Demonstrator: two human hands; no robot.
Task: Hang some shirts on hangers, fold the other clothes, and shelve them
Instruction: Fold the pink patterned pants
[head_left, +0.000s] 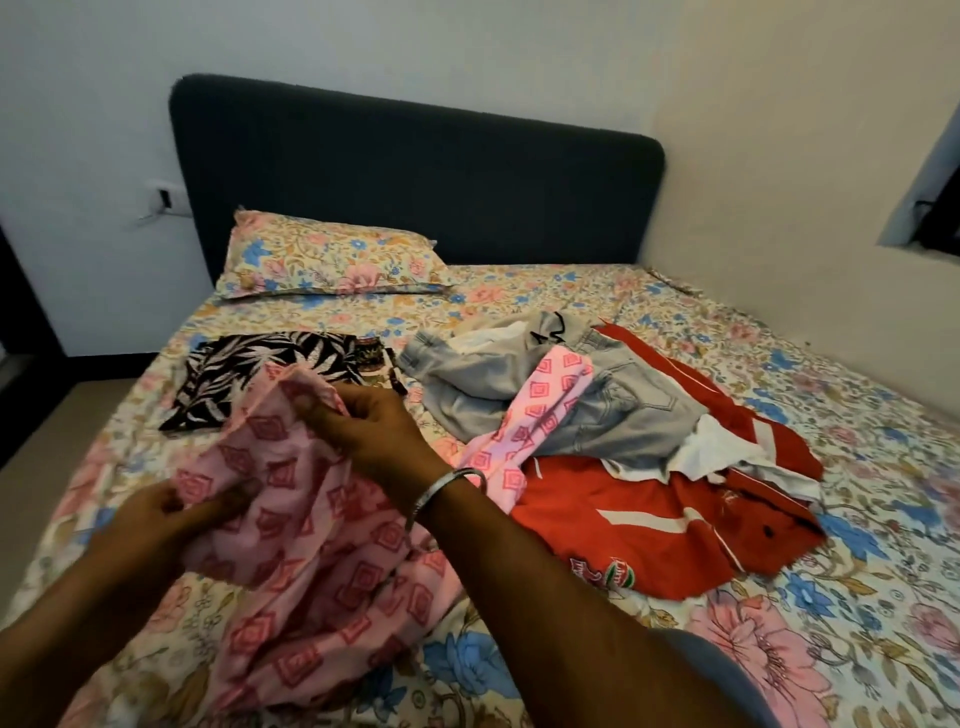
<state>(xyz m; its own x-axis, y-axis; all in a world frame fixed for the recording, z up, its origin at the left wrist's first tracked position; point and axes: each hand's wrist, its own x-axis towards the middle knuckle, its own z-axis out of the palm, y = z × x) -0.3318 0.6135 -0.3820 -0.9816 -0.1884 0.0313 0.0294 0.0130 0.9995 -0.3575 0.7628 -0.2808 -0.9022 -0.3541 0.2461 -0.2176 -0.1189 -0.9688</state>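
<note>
Both hands grip the pink patterned garment (311, 525) at lower centre of frame: my left hand (156, 512) pinches an edge at lower left, my right hand (374, 431) pinches a raised fold near centre. I note a folded black leaf-print garment (260, 374) at centre left and a pile of jeans (613, 410) and red shirt (649, 530) on the bed (831, 597), centre right.
</note>
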